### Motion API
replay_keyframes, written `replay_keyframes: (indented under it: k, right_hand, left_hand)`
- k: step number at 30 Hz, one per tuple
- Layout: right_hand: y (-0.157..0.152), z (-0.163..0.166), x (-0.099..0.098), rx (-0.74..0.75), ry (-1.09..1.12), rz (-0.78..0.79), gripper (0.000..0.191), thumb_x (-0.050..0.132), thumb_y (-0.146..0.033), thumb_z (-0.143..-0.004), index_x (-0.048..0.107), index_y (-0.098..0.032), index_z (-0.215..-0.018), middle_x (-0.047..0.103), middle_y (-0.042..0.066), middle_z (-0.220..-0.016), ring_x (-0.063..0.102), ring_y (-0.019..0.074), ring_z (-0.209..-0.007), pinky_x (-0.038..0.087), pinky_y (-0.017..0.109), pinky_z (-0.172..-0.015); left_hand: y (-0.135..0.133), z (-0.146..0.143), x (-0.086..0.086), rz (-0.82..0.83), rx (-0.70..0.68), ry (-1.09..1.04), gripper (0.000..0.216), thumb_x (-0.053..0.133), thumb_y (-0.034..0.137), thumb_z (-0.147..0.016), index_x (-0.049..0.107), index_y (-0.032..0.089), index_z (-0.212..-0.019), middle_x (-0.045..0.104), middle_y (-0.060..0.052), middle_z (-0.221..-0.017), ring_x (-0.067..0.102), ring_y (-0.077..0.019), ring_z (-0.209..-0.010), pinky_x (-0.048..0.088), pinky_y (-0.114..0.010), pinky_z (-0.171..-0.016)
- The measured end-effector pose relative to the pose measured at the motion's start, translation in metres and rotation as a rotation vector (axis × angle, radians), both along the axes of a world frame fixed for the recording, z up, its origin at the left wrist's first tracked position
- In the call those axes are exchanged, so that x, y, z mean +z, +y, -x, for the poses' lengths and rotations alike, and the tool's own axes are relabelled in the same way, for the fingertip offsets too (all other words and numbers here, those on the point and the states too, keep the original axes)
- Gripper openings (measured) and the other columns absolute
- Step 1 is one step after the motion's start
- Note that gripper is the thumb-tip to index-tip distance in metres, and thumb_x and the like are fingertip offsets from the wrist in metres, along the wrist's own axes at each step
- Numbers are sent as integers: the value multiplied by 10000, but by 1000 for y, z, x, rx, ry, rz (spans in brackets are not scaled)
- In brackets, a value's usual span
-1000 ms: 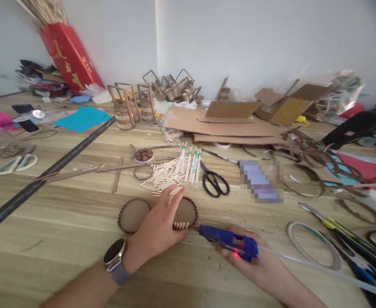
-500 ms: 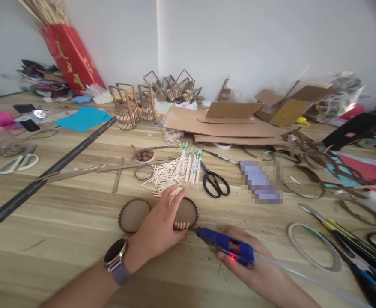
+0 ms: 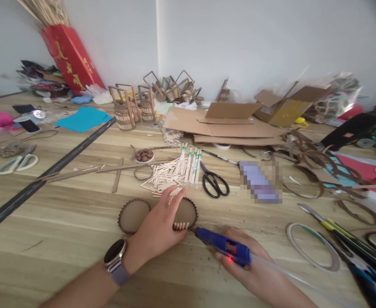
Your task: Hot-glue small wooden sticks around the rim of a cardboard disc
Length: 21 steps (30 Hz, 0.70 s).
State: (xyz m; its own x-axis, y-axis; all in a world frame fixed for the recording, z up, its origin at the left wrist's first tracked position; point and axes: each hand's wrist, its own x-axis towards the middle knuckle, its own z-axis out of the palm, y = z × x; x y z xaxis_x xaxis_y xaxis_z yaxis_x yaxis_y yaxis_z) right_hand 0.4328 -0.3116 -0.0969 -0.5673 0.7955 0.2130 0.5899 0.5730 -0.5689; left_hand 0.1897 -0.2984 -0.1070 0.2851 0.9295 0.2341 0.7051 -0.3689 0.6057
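Two round brown cardboard bases lie flat side by side. The left base (image 3: 134,216) has a notched rim, as does the right base (image 3: 188,210), where a short row of wooden sticks (image 3: 181,226) stands at the near edge. Gripping the right base, my left hand (image 3: 162,222) has its thumb at the near rim and its fingers across the far side, covering part of it. My right hand (image 3: 250,256) is wrapped around a blue hot glue gun (image 3: 222,245), whose red light is lit. The gun's nozzle touches or nearly touches the rim beside the sticks.
Behind the bases lie loose wooden sticks (image 3: 164,176), black-handled scissors (image 3: 215,183) and a bowl of brown balls (image 3: 144,155). At right are a tape ring (image 3: 313,247) and a yellow-black cutter (image 3: 351,239). Flat cardboard (image 3: 226,128) and small finished baskets (image 3: 123,116) stand farther back.
The glue gun and my right hand have shifted very slightly to the left, toward the rim. My left hand and the bases stay almost the same.
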Motion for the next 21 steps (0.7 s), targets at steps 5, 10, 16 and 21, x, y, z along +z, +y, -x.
replay_keyframes:
  k: [5,10,16,21]
  right_hand:
    - [-1,1,2,-4,7,-6,158,524,-262,-874,545,-227,-721,608,6,-666,606,170,-635,479,264,-582]
    - [-1,1,-1,-17,1,-17,182,534,-283,-872,534,-223,-701,604,12,-656,598,177,-623,473,271,-568]
    - [-1,1,-1,-11,-15,12,157,533,-273,-873,568,-220,-730,622,19,-684,608,187,-649,484,288,-598]
    - [-1,1,0,-15,-17,15,172,520,-279,-878,576,-217,-728,630,25,-687,610,189,-649,491,294,-607]
  left_hand:
    - [0,0,0,-13,-5,5,910,644,77,-678,209,261,-1457,267,-153,-1488,313,-328,-1400,369,-521,-1110]
    - [0,0,-1,-16,-5,15,905,645,85,-681,209,249,-1457,267,-158,-1486,305,-327,-1403,365,-517,-1114]
    - [-1,0,0,-1,-2,40,892,652,100,-693,212,227,-1458,254,-161,-1492,295,-316,-1410,368,-496,-1118]
    - [-1,0,1,4,3,39,880,643,97,-689,230,224,-1456,266,-160,-1489,304,-319,-1405,375,-504,-1110]
